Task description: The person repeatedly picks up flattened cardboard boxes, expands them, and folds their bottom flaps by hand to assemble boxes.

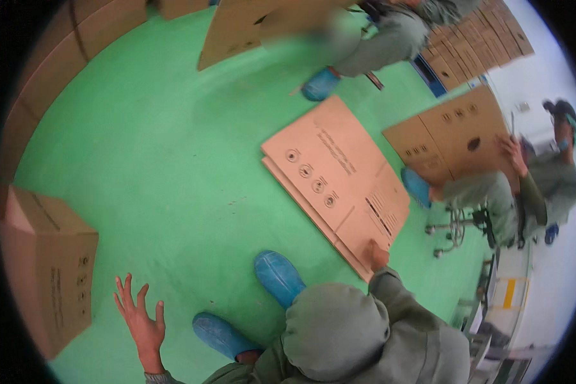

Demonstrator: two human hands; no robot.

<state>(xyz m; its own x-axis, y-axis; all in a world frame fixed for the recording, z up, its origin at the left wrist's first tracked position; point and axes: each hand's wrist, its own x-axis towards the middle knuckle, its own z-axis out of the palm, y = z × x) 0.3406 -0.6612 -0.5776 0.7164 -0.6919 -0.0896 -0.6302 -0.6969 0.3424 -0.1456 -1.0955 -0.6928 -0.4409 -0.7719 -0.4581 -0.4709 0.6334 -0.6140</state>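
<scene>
On the green floor ahead of me and to the right lies a small stack of flattened cardboard boxes (339, 166), printed side up. At its near right corner is my right hand (376, 255), its fingers curled closed on the edge of the top flattened box; the fingertips are partly hidden. My left hand (141, 323) is held out at the left over the floor, fingers spread and nothing in it. Next to that hand, further left, stands a made-up cardboard box (70, 275). My blue-covered shoes (278, 275) are between my hands.
A co-worker on a wheeled stool (456, 227) at the right holds a cardboard sheet (454, 134). Another person (390, 38) sits at the far side by a large cardboard piece (227, 38). Stacked cartons (477, 48) stand far right; more boxes (51, 83) line the far left.
</scene>
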